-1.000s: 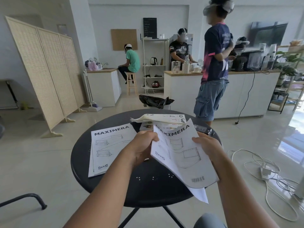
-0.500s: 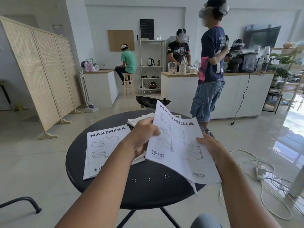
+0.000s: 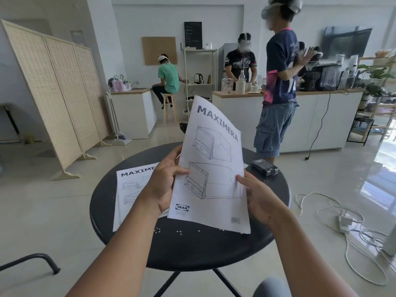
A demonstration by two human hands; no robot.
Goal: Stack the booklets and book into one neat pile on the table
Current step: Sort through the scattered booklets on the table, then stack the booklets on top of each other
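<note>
both hands hold a white paper maximera booklet (image 3: 211, 168) upright above the round black table (image 3: 192, 249) — probably to square it before stacking. left hand (image 3: 165, 185) pinches its left edge, right hand (image 3: 257, 198) its right edge. long axis runs near-vertical, title uppermost, cover facing the wearer — a second white maximera booklet (image 3: 130, 189) lies flat on the table, left of it.

Bright, white-walled room with a pale glossy floor

A folding wicker screen (image 3: 53, 99) stands at the left. A white counter with a wooden top (image 3: 300, 118) runs along the right, a tall white shelf unit (image 3: 200, 80) against the back wall beside a chalkboard (image 3: 192, 35) and corkboard (image 3: 159, 50). White cables (image 3: 347, 221) sprawl over the floor at right.
</note>
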